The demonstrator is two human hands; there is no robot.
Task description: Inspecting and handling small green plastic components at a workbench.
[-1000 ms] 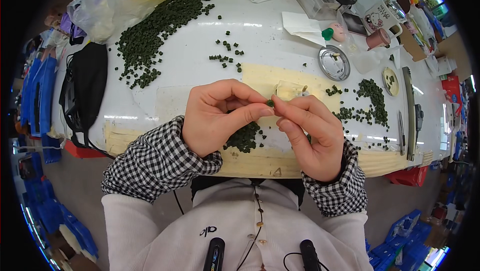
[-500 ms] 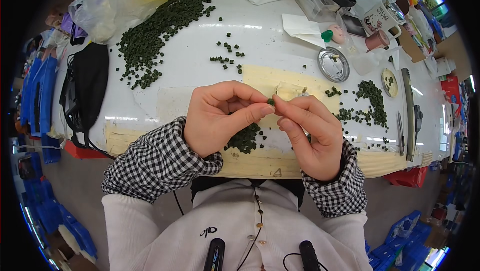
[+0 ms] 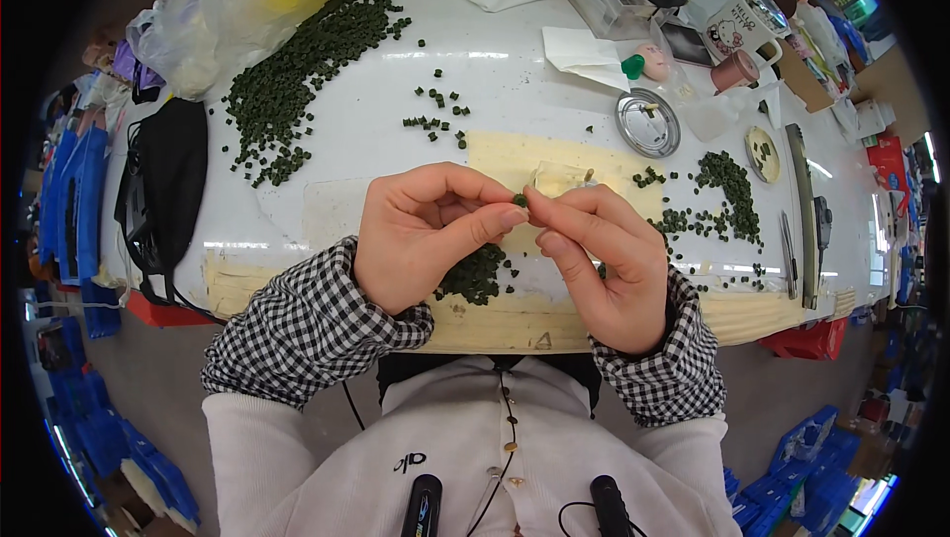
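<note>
My left hand (image 3: pixel 421 235) pinches a small dark green piece (image 3: pixel 520 200) between thumb and index finger, above the near part of the table. From the other side, my right hand (image 3: pixel 609 255) has its bent fingertips against the same piece, its thumb a little apart below. The piece is too small for its exact kind to show. Under the left fingers, partly hidden, lies a heap of similar dark green pieces (image 3: pixel 475 278). Just beyond the right fingers, a little upright peg (image 3: pixel 589 177) shows on the yellowish mat (image 3: pixel 495 148).
A large pile of green pieces (image 3: pixel 297 77) spreads across the far left, and a smaller cluster (image 3: pixel 730 191) lies right. A round metal lid (image 3: pixel 647 123), a small dish (image 3: pixel 762 154) and tweezers (image 3: pixel 789 255) are on the right. A black cloth (image 3: pixel 163 195) lies left.
The whole view has shifted slightly, with the table's things appearing a little more to the left. Both hands keep nearly the same pose around the small green piece.
</note>
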